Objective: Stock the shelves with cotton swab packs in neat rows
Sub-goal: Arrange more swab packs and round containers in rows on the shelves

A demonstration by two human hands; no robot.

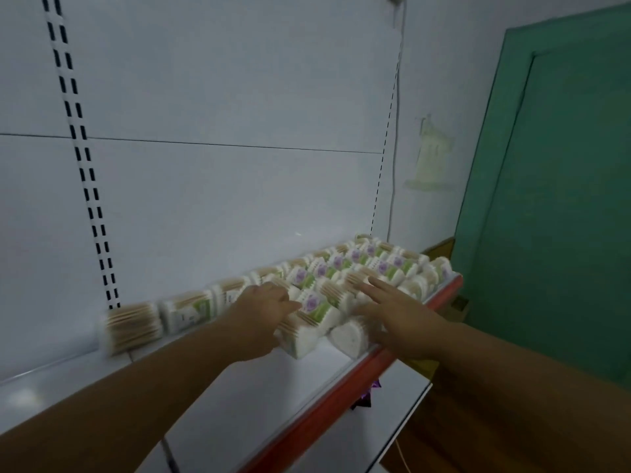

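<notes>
Cotton swab packs (358, 268) filled the right half of the shelf (51, 380) in tidy rows, and a single line of them ran left along the white back panel (205, 199). At the open end of the front rows lay one pack (309, 322), and the left hand (263, 312) had it, curled over its left side with the thumb pressed on top. The right hand (399, 312) lay flat across the neighbouring packs, its fingers (377, 285) straight and slightly spread, pinning the row. These looked feather-light: wooden sticks under thin clear film, stiff across the middle, squashy at the cotton ends. The film was probably slick, so a pack would likely skate and shove its neighbours at a nudge. The best hold seemed to be across the stick band, top and side, not on the soft tips. The red rail (341, 394) at the front edge looked set to stop any slide. Below it jutted a lower shelf (375, 425), and a green door (563, 199) stood to the right.
</notes>
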